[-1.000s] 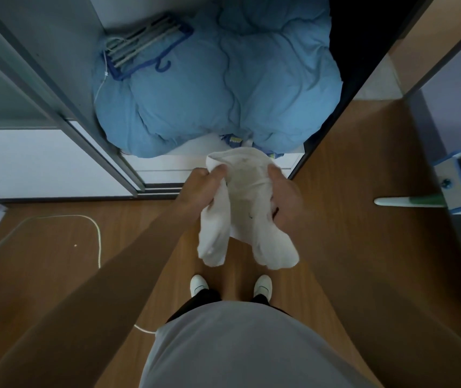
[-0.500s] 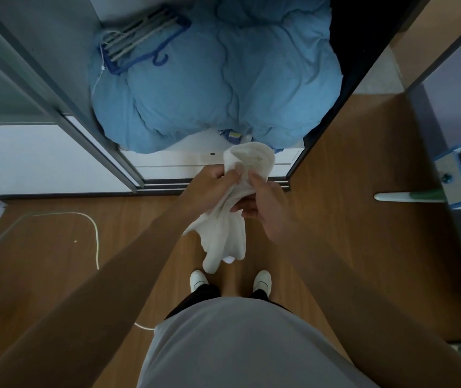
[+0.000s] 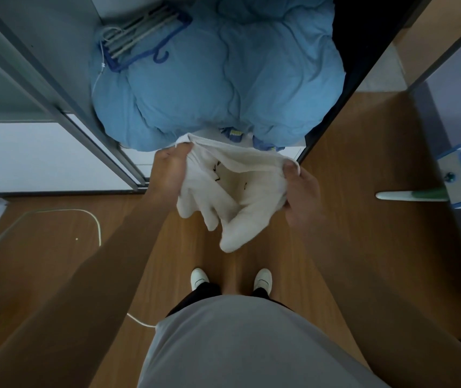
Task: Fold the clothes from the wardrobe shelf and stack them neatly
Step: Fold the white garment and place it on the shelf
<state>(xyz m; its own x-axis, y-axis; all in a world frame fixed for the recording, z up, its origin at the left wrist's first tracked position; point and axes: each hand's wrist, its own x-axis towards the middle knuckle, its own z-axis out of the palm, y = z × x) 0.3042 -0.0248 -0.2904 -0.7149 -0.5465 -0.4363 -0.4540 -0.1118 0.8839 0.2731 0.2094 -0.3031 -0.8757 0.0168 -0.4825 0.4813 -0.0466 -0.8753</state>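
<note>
Both hands grip one garment in the head view: the left hand [image 3: 171, 170] curls its fingers round the upper left corner of a small cream-white cloth garment [image 3: 240, 194], and the right hand [image 3: 303, 193] pinches the upper right corner under its thumb. Its top edge runs taut from hand to hand at the middle of the frame, in the air in front of the wardrobe. The rest sags below in two or three soft lobes above the brown wooden floor [image 3: 363, 247] and the white shoes [image 3: 200, 278]. A few small dark marks show on its inner face.

Half a second ago the hands were close together and the garment hung from them as one narrow bunch. Now they have drawn apart and the cloth has opened wide between them. I judge this to be the spreading that comes ahead of a first fold: the piece is out of the wardrobe but not yet folded, and no stack shows anywhere.

Above the hands, a puffy light-blue duvet [image 3: 223, 79] fills the wardrobe, with a dark-blue plastic hanger [image 3: 155, 50] on it at upper left. A white cable [image 3: 95, 222] loops over the floor at left
</note>
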